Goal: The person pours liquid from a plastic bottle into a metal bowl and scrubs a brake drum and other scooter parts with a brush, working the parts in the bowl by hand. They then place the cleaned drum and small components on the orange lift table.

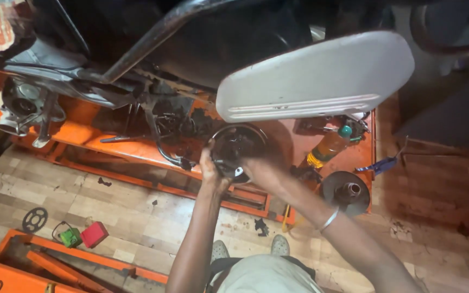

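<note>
I look down at both my hands holding a round black metal drum part (238,149) above the edge of an orange steel lift bench (109,145). My left hand (213,172) has its grip closed on the drum's left rim, thumb up along the edge. My right hand (261,172) grips the lower right rim, blurred. Just right of it lies an amber plastic bottle with a green cap (329,145), and a black disc with a centre hub (346,191). A pale grey side cover (316,76) hangs above.
</note>
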